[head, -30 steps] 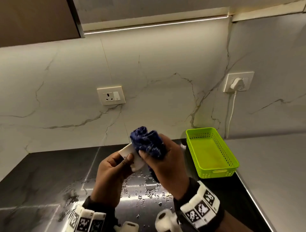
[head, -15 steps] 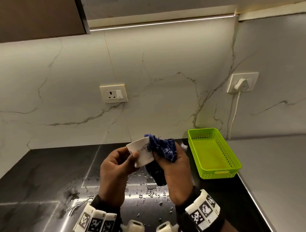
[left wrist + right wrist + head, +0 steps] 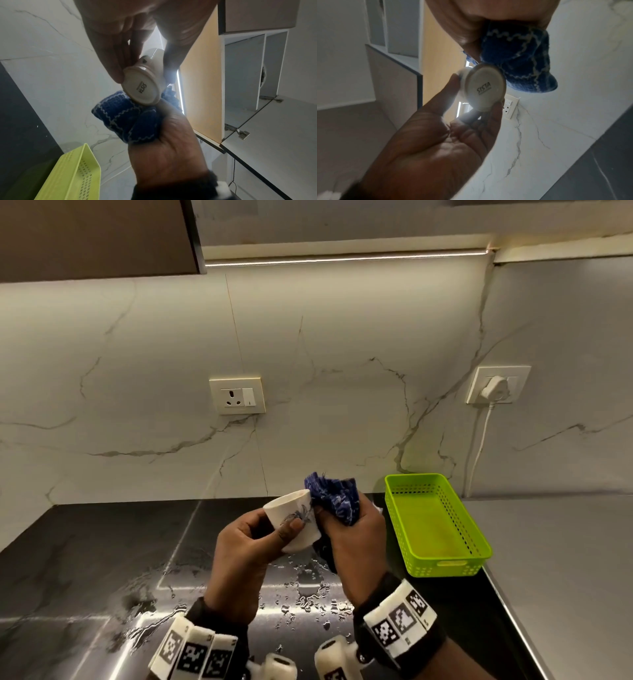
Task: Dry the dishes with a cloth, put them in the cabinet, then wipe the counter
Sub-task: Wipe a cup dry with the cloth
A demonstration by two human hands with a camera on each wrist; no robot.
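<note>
The small white cup (image 3: 293, 520) looks like glazed ceramic, smooth and glossy, with an unglazed-looking matt ring at its base. The blue cloth (image 3: 337, 499) is a coarse knit or woven fabric with pale threads and a frayed edge. The table (image 3: 85, 559) is dark polished stone, glossy and beaded with water. The wall (image 3: 342, 337) is smooth veined marble-look slab. The green basket (image 3: 442, 566), at right, is perforated plastic with a slight sheen.

The head view looks forward and down over the counter (image 3: 85, 559) toward the wall. Both wrist views look up, close, from opposite sides, sharing the cup (image 3: 142, 86) and cloth (image 3: 522, 60).
</note>
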